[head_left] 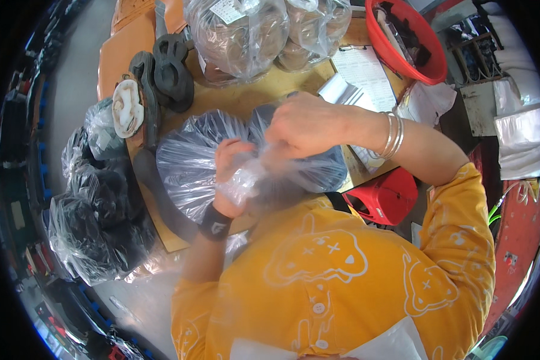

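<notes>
A clear plastic bag (189,159) with dark contents bulges on the table right before me. Its gathered neck is bunched in my left hand (229,174), whose fingers are closed around the crumpled film. Just above and to the right, my right hand (303,125) is curled into a fist over the same gathered plastic, knuckles up. The film between the hands is blurred by motion. What my right fingers pinch lies hidden beneath the hand. On the right the bag's other bulge (327,171) shows partly under my forearm.
Large clear bags of brown rounded items (243,45) stand at the table's back. Dark shoe soles (173,72) and a pale sole-shaped piece (128,108) lie left. A clipboard (366,75), red basin (426,60) and red stool (387,195) are right. Dark bagged bundles (99,210) sit lower left.
</notes>
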